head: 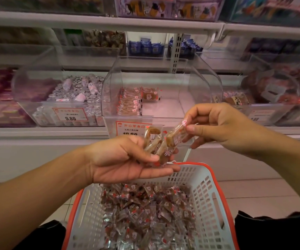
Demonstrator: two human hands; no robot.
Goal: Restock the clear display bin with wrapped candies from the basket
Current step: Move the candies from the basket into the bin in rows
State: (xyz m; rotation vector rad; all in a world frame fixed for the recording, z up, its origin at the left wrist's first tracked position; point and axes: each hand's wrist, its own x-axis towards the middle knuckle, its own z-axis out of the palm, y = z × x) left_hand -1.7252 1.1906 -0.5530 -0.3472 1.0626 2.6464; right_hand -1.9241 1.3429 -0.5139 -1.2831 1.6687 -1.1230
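Observation:
My left hand (127, 159) holds a small bunch of brown wrapped candies (156, 143) above the basket, thumb pressed over them. My right hand (215, 127) pinches the end of one wrapped candy (177, 135) at the top of that bunch. Below both hands sits the white basket with an orange rim (205, 186), filled with many wrapped candies (145, 210). Straight ahead on the shelf stands the clear display bin (196, 83). A row of the same candies (130, 101) is lined along its left side; the right side of its floor is bare.
A neighbouring clear bin of silver-wrapped sweets (77, 92) stands to the left with a 9.80 price tag (70, 115). Another bin with dark packets (239, 101) is on the right. A price label (131, 129) hangs under the display bin. Shelves with blue packs rise behind.

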